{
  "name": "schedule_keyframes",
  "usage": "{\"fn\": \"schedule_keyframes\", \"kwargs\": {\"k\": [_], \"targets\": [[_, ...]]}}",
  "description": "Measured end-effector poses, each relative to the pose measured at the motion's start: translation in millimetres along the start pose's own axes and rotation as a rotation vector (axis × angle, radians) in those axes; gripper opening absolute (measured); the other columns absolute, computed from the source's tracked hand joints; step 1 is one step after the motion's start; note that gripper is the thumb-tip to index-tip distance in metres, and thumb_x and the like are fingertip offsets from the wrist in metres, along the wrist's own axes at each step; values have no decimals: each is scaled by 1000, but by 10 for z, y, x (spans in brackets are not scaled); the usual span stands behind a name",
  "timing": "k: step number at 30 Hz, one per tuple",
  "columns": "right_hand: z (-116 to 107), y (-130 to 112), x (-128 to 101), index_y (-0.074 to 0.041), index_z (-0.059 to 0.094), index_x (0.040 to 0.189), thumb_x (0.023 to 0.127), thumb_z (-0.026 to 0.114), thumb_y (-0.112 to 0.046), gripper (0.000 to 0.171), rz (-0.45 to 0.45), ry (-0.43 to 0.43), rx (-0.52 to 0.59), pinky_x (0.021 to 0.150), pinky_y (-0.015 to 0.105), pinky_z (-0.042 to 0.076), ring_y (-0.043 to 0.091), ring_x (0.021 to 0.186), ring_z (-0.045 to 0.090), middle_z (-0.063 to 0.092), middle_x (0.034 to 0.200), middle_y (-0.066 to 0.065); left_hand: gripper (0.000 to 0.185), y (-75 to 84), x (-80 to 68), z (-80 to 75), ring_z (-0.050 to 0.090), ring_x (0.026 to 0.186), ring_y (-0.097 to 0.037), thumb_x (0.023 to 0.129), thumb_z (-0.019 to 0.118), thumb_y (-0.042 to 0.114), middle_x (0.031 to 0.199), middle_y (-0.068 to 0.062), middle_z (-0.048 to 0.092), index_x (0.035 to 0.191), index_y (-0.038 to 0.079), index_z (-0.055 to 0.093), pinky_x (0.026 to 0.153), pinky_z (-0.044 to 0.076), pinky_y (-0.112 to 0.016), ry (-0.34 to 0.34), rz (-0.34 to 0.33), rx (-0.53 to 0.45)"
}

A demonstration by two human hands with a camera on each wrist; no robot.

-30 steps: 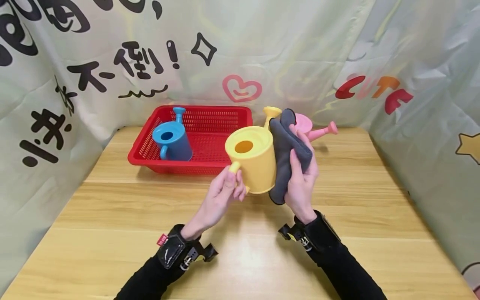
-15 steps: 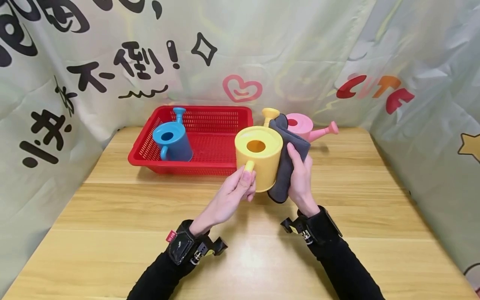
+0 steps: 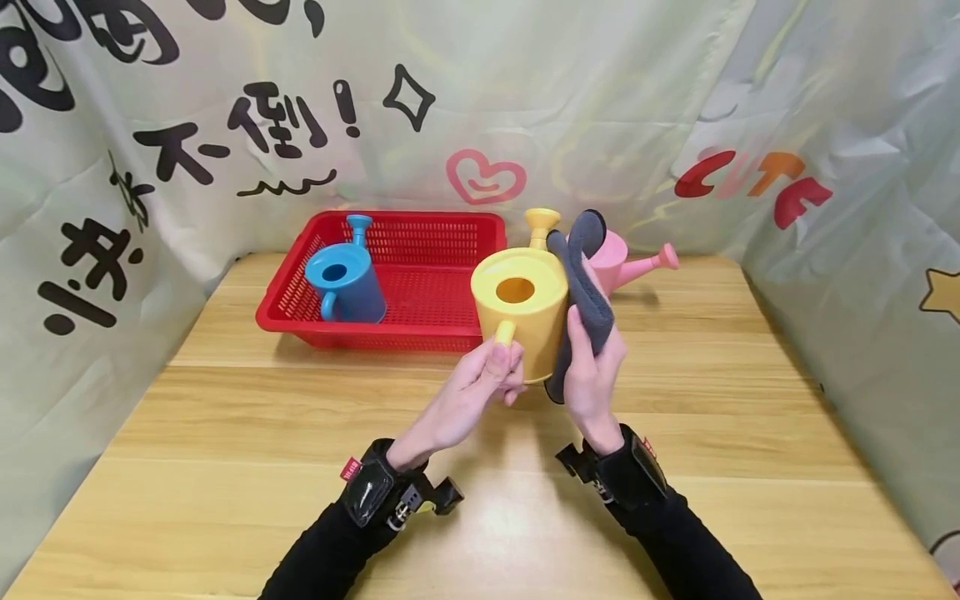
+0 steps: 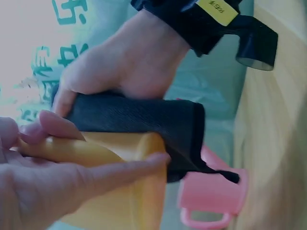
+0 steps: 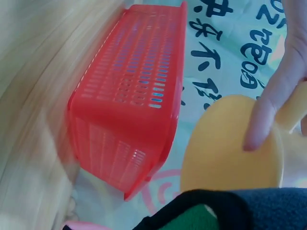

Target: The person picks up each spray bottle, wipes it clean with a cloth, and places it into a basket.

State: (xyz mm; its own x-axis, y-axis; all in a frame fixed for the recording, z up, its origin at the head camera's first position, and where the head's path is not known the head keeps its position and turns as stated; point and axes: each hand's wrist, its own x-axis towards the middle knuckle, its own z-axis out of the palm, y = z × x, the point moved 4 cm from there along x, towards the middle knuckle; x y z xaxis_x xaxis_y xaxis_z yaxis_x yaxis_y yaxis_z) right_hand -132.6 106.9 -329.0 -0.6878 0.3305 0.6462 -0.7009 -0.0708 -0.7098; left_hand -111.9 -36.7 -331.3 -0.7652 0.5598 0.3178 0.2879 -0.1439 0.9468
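**A:** At that moment your left hand (image 3: 480, 379) had its fingers (image 4: 120, 170) curled round the handle of the yellow watering can (image 3: 525, 312), which hung in the air just in front of the red basket (image 3: 420, 329), off the bench (image 3: 225, 467). Your right hand (image 3: 592, 367) pressed the grey cloth (image 3: 585, 292) flat against the can's right wall, with the thumb and fingers clamped on the cloth.

**B:** So what did you think could go wrong?

**A:** Mostly the grip. You carried the whole can by that one thin handle, and the cloth hand pushed sideways on it. A hard push could have twisted the can round in your left fingers and tipped it toward the basket.

**B:** And the cloth itself?

**A:** Its upper end stood loose above the can's rim, beside the yellow spout (image 3: 542, 223). In my judgement it could have slipped from your pinch, or snagged on the spout.

**B:** Anything near enough to be knocked?

**A:** The pink watering can (image 3: 626, 262) stood right of the basket, just behind the cloth. A wide sweep of your right hand could have toppled it. The blue watering can (image 3: 347, 283) sat inside the basket at its left end, well apart from your hands.
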Motion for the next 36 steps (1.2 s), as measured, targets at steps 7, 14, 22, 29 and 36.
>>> {"fn": "schedule_keyframes", "kwargs": {"k": [7,14,22,29,36], "targets": [[70,24,-31,13,48,141,95,48,14,46,-160,-177,-158,124,37,31,22,147,43,47,150,29,47,-243,38,-115,39,68,-9,97,41,60,71,5,32,89,14,34,100,53,-52,-42,-42,-368],[114,41,-99,7,53,139,93,56,9,46,-295,-286,-326,126,46,26,38,149,37,49,150,26,36,-342,57,-197,37,69,-11,106,32,49,73,4,32,91,16,35,72,35,-22,-83,-16,-541],[276,-29,-274,0,57,139,105,46,-27,45,-476,-436,-563,126,49,23,35,148,40,55,146,20,32,-373,39,-233,37,68,-5,104,35,51,73,10,36,99,21,47,72,39,-19,35,-137,-684],[321,-34,-328,0,51,144,104,49,-22,46,-397,-550,-487,128,43,22,30,150,38,53,149,17,32,-380,34,-233,36,69,-5,102,40,52,74,9,36,107,26,57,70,34,-18,81,-161,-674],[246,14,-263,2,50,144,95,57,-1,49,-305,-540,-383,128,43,21,31,151,36,52,150,19,30,-378,35,-213,41,74,-9,109,31,44,77,6,37,94,21,45,80,45,-27,62,-244,-526]]}}
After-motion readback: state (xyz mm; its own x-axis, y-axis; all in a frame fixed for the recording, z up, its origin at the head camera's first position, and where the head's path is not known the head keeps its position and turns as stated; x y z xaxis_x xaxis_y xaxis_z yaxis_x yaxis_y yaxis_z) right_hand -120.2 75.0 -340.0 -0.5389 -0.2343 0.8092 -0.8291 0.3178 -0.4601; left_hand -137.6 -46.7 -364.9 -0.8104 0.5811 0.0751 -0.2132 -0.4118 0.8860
